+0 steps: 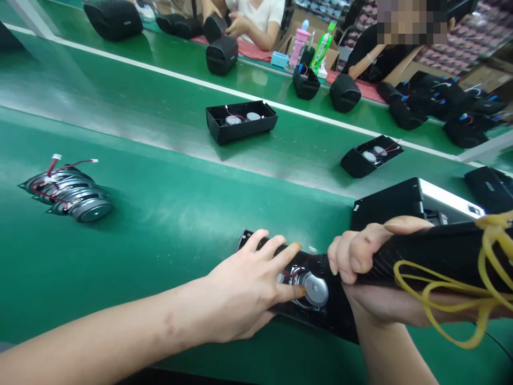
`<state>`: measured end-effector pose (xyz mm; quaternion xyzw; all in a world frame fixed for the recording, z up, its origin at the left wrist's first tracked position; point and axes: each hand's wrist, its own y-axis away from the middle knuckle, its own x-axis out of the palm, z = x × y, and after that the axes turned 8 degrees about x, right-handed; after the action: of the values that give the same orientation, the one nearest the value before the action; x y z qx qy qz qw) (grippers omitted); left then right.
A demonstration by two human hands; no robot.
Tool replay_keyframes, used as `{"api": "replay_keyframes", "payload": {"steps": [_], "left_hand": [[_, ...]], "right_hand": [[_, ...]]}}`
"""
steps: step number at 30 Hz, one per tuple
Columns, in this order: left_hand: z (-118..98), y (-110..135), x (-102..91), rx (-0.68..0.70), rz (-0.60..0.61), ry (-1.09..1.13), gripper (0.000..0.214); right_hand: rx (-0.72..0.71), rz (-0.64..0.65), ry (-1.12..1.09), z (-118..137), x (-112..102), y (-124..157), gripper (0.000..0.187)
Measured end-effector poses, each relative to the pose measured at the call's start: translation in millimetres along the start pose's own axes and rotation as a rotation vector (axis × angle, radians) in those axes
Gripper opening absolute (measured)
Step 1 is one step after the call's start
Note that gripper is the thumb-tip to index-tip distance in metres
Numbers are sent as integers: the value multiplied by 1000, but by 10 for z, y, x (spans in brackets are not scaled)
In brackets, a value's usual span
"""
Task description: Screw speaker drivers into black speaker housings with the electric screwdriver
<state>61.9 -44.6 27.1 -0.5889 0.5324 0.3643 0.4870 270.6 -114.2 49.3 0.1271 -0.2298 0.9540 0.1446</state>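
Note:
A black speaker housing lies open-side up at the near edge of the green belt, with a round silver speaker driver and red wires inside it. My left hand rests on the housing with its fingers spread, the thumb tip touching the driver. My right hand is wrapped round a black power screwdriver with a yellow coiled cord, held just right of the driver.
A pile of silver drivers with red wires lies at the left. Two open housings ride the belt farther back. A black box sits behind my right hand. People work across the belt among black speakers.

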Motion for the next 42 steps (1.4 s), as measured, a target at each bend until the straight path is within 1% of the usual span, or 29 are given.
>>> {"api": "replay_keyframes", "payload": {"steps": [2, 4, 8, 10, 12, 14, 15, 17, 18, 20, 21, 22, 23, 25, 27, 28, 30, 33, 35, 38, 42], "left_hand": [[-3, -4, -7, 5, 1, -7, 54], [-7, -10, -14, 5, -1, -9, 52], [-13, -18, -28, -9, 4, -6, 53], [-16, -13, -30, -9, 11, -3, 55], [-24, 3, -18, -12, 26, -1, 56], [-32, 26, 17, -27, 33, 0, 58], [-36, 39, 43, -35, 34, 5, 59], [-37, 64, 103, -52, 14, 12, 62], [-35, 73, 131, -64, -1, 13, 63], [-25, 80, 170, -71, -40, 1, 62], [-20, 77, 176, -64, -63, -13, 60], [-17, 68, 175, -54, -82, -27, 58], [-18, 54, 167, -44, -96, -42, 56], [-31, 11, 144, -32, -110, -72, 50], [-59, -46, 133, -26, -104, -95, 48], [-75, -75, 135, -20, -102, -104, 49], [-103, -125, 152, -12, -102, -121, 55], [-120, -153, 179, -8, -115, -155, 62], [-112, -134, 180, 16, -124, -170, 68], [-77, -58, 161, 45, -134, -193, 74], [14, 102, 158, -23, -193, -183, 61]], "right_hand": [[8, 0, -11, -9, 8, 6, 50], [18, -21, -2, -22, 22, 8, 49], [-33, 47, -22, -61, 18, 1, 48], [-22, 85, -23, -72, -7, 4, 48], [42, 70, -13, -56, -30, 17, 48], [82, 33, -32, 13, -45, 31, 55], [81, 6, -46, 74, -54, 36, 58], [3, -66, -52, 254, -100, 39, 60], [-55, -133, -32, 368, -147, 38, 55], [-207, -290, 68, 623, -307, 32, 44], [-290, -355, 142, 748, -418, 28, 43], [-373, -402, 223, 863, -543, 23, 45], [-436, -428, 305, 960, -671, 17, 52], [-520, -522, 377, 1089, -897, -1, 65], [-465, -621, 368, 1133, -1034, -31, 72], [-423, -641, 355, 1132, -1066, -51, 72], [-375, -637, 355, 1106, -1081, -94, 69], [-420, -676, 408, 1063, -1078, -149, 73], [-415, -697, 419, 1052, -1101, -164, 76], [-394, -670, 412, 1052, -1162, -152, 76], [-389, -627, 397, 1051, -1218, -116, 75]]}}
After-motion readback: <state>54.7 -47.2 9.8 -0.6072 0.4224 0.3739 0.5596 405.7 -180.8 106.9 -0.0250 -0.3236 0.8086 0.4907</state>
